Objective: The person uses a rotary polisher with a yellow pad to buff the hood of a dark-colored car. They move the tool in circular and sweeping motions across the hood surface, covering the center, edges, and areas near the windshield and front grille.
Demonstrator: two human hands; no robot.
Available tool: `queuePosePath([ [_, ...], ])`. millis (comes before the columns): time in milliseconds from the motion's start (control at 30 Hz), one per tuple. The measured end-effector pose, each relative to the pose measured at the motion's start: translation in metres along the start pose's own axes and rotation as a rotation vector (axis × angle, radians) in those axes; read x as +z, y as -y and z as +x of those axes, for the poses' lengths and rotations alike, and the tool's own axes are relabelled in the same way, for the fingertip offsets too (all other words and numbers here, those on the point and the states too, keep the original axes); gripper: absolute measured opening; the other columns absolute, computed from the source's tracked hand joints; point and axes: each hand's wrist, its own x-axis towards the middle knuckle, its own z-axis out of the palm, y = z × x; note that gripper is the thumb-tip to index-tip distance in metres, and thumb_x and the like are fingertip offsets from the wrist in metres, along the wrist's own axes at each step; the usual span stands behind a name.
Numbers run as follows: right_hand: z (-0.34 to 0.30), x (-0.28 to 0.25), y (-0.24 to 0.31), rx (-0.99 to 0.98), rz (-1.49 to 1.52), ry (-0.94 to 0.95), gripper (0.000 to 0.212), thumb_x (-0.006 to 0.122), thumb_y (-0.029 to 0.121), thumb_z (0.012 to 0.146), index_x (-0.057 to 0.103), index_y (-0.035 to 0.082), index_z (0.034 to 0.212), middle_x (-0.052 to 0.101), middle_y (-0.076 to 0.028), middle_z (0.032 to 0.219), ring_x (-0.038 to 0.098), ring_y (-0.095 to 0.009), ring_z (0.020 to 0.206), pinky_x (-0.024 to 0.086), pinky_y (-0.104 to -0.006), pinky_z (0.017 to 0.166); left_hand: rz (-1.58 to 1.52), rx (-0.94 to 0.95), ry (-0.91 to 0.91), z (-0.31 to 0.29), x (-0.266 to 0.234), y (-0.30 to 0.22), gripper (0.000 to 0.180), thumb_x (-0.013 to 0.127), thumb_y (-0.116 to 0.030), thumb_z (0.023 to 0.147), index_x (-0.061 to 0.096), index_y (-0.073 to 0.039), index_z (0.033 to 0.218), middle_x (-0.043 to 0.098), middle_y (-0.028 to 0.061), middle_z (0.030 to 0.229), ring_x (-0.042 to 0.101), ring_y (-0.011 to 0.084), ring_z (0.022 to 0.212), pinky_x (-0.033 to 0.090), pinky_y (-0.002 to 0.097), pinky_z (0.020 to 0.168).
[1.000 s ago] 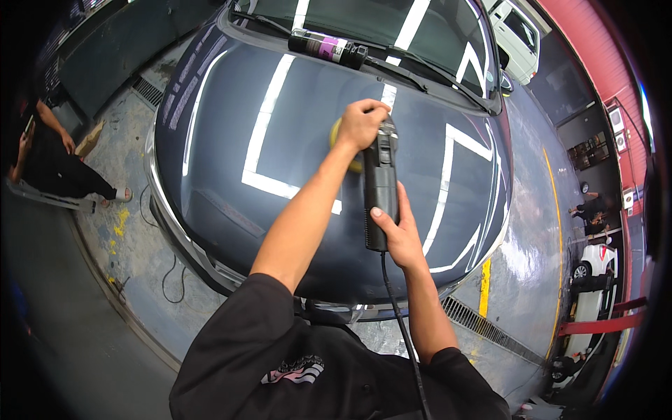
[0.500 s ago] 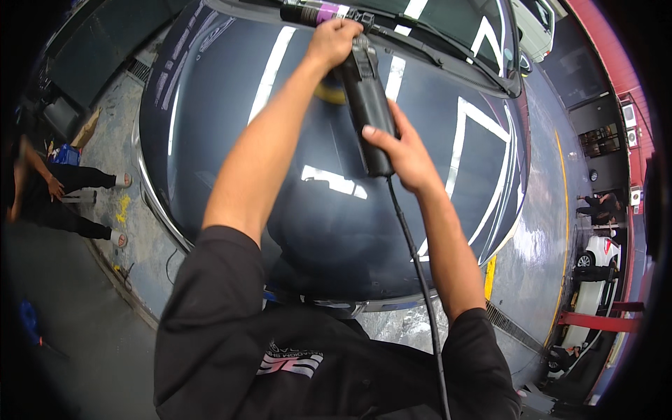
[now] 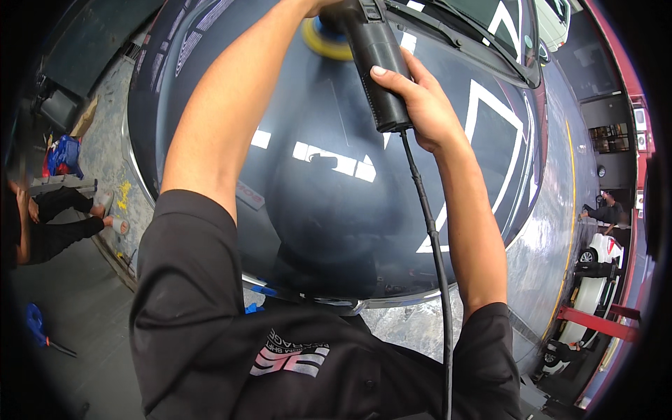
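Shiny grey workshop floor (image 3: 553,189) ran along both sides of the car, with a white car (image 3: 606,245) off at the far right and a seated person (image 3: 70,236) on the left, near a blue bag (image 3: 65,155). Biggest thing in view by miles was the dark grey hood (image 3: 329,224), super glossy, with bright white light reflections all over it (plus a dark reflection across the middle).

Main change: the black polisher (image 3: 381,84) was around mid-hood a second earlier and had since gone further up toward the windshield (image 3: 514,42), its cord (image 3: 431,232) trailing down past the front edge. Its yellow pad (image 3: 329,49) sat at the upper hood, though I couldn't tell how firmly it touched.

Right hand (image 3: 428,105) was wrapped round the rear of the body, thumb on top. Left hand (image 3: 318,5) was mostly cut off by the top edge, so can't tell its grip.
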Motion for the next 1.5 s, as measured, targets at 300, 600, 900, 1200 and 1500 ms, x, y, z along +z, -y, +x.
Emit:
queuePosePath([
  [300,0.01,-0.002,-0.003,-0.015,-0.012,-0.025,0.094,0.078,0.038,0.081,0.035,-0.004,0.153,0.061,-0.024,0.123,0.066,-0.026,0.103,0.056,-0.0351,0.083,0.056,0.033,-0.029,0.008,0.001,-0.001,0.036,0.056,-0.029,0.1,0.07,-0.004,0.12,0.07,0.0121,0.118,0.063,0.0218,0.107,0.049,0.0367,0.093],
  [600,0.01,-0.001,-0.004,0.012,-0.017,-0.025,0.093,0.078,0.037,0.083,0.033,-0.003,0.154,0.061,-0.024,0.123,0.067,-0.026,0.102,0.056,-0.0356,0.082,0.189,0.134,-0.074,0.012,0.0,0.008,0.036,0.055,-0.028,0.099,0.071,-0.002,0.117,0.069,0.013,0.119,0.063,0.0233,0.108,0.049,0.0379,0.092],
  [900,-0.018,0.003,-0.011,0.04,-0.049,-0.074,0.098,0.078,0.039,0.082,0.029,-0.002,0.157,0.06,-0.025,0.128,0.066,-0.027,0.107,0.055,-0.0361,0.086,0.087,0.152,-0.033,-0.014,0.018,0.007,0.032,0.054,-0.028,0.101,0.07,-0.002,0.111,0.071,0.0107,0.105,0.064,0.0209,0.097,0.049,0.0349,0.086],
  [1200,-0.044,0.007,-0.03,-0.049,-0.124,-0.084,0.097,0.077,0.042,0.084,0.031,-0.003,0.156,0.057,-0.026,0.133,0.062,-0.028,0.117,0.05,-0.037,0.097,-0.022,0.006,0.013,-0.057,0.031,0.002,0.028,0.053,-0.029,0.102,0.069,-0.006,0.106,0.069,0.0054,0.097,0.063,0.0164,0.092,0.049,0.0331,0.083],
  [1500,-0.08,0.015,-0.028,0.037,-0.122,-0.057,0.097,0.076,0.042,0.084,0.03,-0.002,0.157,0.053,-0.028,0.14,0.058,-0.031,0.125,0.045,-0.0381,0.104,0.006,0.017,-0.104,-0.108,0.044,-0.007,0.044,0.061,-0.04,0.097,0.067,-0.005,0.123,0.07,0.0093,0.114,0.063,0.0187,0.107,0.048,0.0333,0.096],
])
